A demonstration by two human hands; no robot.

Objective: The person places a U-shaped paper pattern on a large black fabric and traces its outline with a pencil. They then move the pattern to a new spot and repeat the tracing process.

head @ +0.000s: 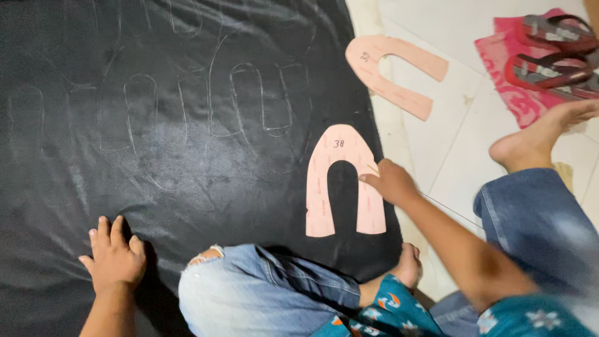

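Where the view begins at the left, the left hand (113,256) lies flat with fingers spread on a large black sheet (156,137) that covers the floor, touching nothing else. Faint chalk outlines (249,106) of horseshoe shapes cross the sheet. Further right, a pink U-shaped card template (343,184) lies flat on the sheet near its right edge, its long axis running away from the person, its rounded end far and its two legs pointing back toward a bent knee in torn jeans (262,287). The right hand (388,181) is much the nearer: it rests on the template's right leg, fingers pressed together and seemingly pinching a thin stick. Beyond, a second pink template (390,68) lies on pale tiles (449,143), then red sandals (552,53) on a pink mat (518,93).
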